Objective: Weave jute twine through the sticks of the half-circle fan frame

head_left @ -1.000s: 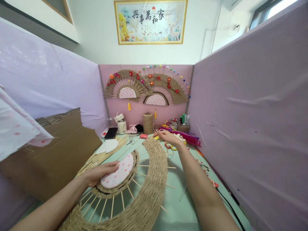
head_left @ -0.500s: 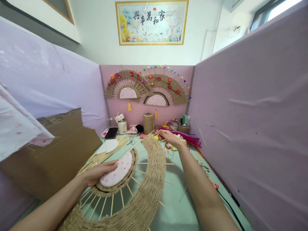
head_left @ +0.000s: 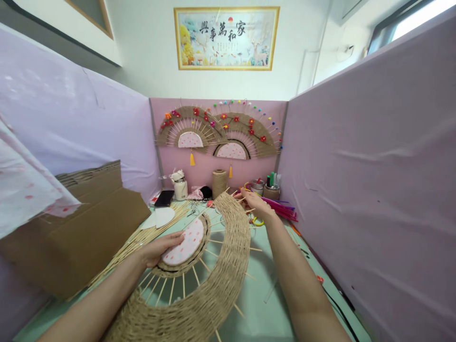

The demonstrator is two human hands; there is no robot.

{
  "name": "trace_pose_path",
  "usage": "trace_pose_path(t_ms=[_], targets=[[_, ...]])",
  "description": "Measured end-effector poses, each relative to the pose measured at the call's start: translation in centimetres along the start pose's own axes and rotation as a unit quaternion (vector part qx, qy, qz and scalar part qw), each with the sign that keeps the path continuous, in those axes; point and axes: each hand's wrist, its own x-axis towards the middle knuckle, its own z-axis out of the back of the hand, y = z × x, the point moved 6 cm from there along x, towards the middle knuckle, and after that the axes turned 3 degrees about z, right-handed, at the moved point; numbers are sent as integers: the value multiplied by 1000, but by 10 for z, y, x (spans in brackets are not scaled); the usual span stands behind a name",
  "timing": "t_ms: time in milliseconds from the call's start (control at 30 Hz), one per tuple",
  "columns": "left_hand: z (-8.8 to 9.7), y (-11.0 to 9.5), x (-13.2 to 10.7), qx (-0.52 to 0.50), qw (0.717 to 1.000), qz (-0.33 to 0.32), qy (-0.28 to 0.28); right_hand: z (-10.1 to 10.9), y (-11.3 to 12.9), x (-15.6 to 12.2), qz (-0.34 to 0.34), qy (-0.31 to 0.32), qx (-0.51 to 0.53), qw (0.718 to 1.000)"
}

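Fingers [head_left: 175,237] of the left hand [head_left: 158,250] spread flat, palm down, pressing the near edge of the pink cloth half-disc [head_left: 185,239] at the hub of the fan [head_left: 228,259]. Nothing gripped on that side. Right hand [head_left: 255,203] reaches to the far tip of the fan, its fingers [head_left: 244,194] pinched together on the end of the twine band. Whether they hold a stick tip or a twine end is too small to tell.

Head view, position: the fan lies flat on the counter [head_left: 258,308], centre frame, curving from the near edge up to the right hand. Thin sticks [head_left: 183,287] show as bare ribs between hub and band.

Risks, my judgement:
- A pull at the far end with only flat palm pressure at the hub could make the fan slide or pivot on the smooth counter.
- The ribs are thin, so a sideways tug may snap one or loosen the weave.
- The right wrist sits just beside the pipe cleaners [head_left: 283,209] and a yellow ring [head_left: 258,222], and a sweep could drag them along.
- The right hand is near the twine spool [head_left: 220,183] and the cups, so a knock could tip them.

Containers, all at the back of the counter:
- Brown cup [head_left: 272,191]: markers standing upright, one of them green.
- Metal tin [head_left: 257,185] just left of it: something red inside, unclear what.
- White jar [head_left: 180,188]: something pale on top, contents hidden.

Also there: loose sticks [head_left: 156,232] fanned out left of the hub, cardboard [head_left: 89,228] leaning at left, and a dark phone [head_left: 164,198].
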Motion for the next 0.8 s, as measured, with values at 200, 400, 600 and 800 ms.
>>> trace_pose_path(t_ms=[200,400,600,800], targets=[[-12,3,-3,30,999,2,32,13,12,-7,21,-23,-92,995],[-12,1,-5,43,999,2,19,7,37,-15,99,-61,-327,938],[-15,-6,-5,32,999,-21,2,-1,61,-23,170,-101,-418,887],[-13,-4,-1,-14,999,-29,-35,10,60,-21,148,-118,-395,899]])
